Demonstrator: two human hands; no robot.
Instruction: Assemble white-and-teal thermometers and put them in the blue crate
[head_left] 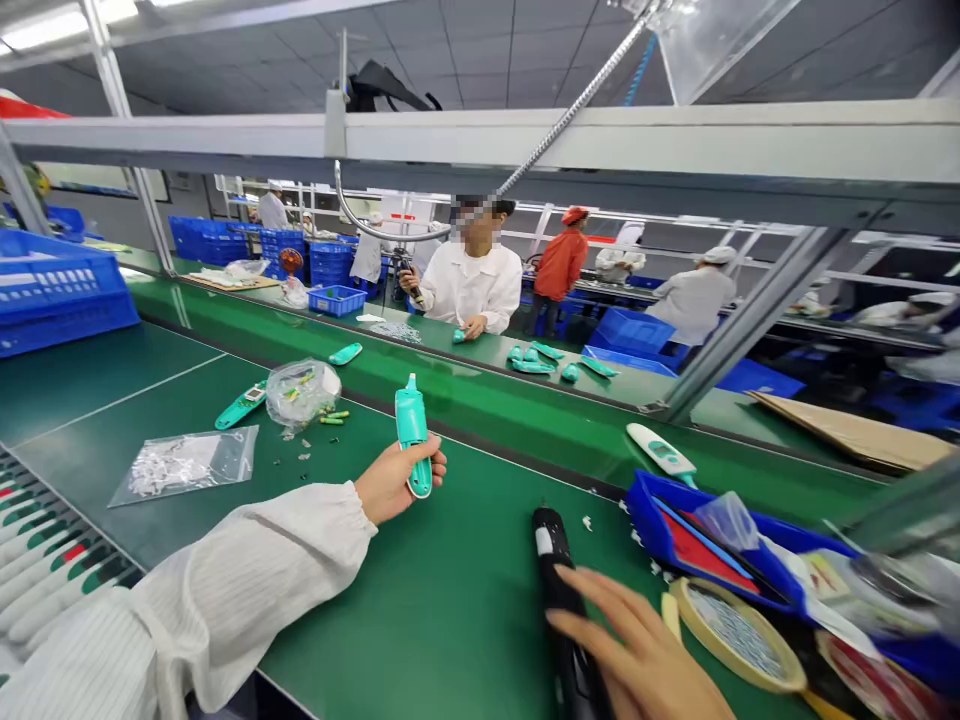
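From your head camera, your left hand [394, 482] closes around a teal plastic handset [412, 435], holding it upright with its narrow tip pointing away from you above your fingers. Your right hand [637, 640] is well apart from it, at the lower right of the view, with the fingers [592, 600] spread across a black handheld tool [562, 600]. The blur keeps you from telling whether that hand is gripping the tool or only lying on it.

Taking the teal handset as your landmark, the green bench mat [480, 610] runs beneath it. To its left lie a clear bag of white small parts [184, 465] and a teal device with a small display [240, 405]. Just beyond it, a clear bag of green and yellow parts [304, 392] sits beside a few loose green pieces [334, 418]. To its right, past the black tool, are a white-and-teal device [660, 450] and a blue tray [705, 540] holding red and clear items. Far beyond the handset, across the bench, a co-worker in a white coat [472, 285] sits near a cluster of teal pieces [532, 360], with a blue crate [60, 290] far to its left.
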